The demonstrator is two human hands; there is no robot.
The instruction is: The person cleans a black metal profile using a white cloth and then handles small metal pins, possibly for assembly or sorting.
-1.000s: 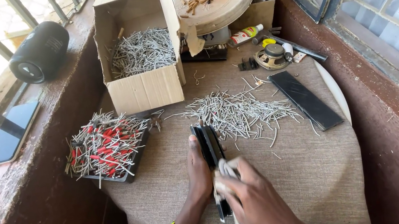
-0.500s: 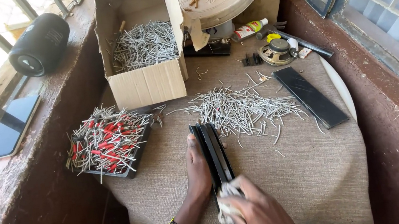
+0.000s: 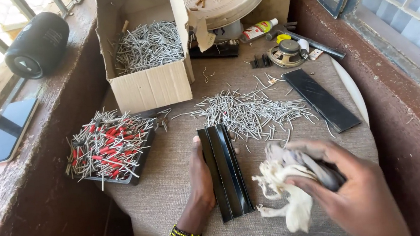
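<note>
My left hand (image 3: pixel 200 181) rests against the left side of a long black ridged tray (image 3: pixel 224 171) lying on the cloth-covered round table (image 3: pixel 173 166). My right hand (image 3: pixel 352 191) is lifted to the right of that tray and grips a crumpled white and grey rag (image 3: pixel 288 178). Just beyond the tray lies a loose heap of thin grey metal pins (image 3: pixel 252 111). A second flat black strip (image 3: pixel 321 99) lies to the right of the pins.
An open cardboard box (image 3: pixel 154 82) of grey pins stands at the back left. A black tray (image 3: pixel 111 147) of red-sleeved pins sits at the left edge. A round speaker (image 3: pixel 38 46) and a phone (image 3: pixel 4 134) are on the ledge; small parts, a bottle and a round board crowd the back.
My right hand has come off the black ridged tray and swung out to the right with the rag. My left hand still steadies the tray.
</note>
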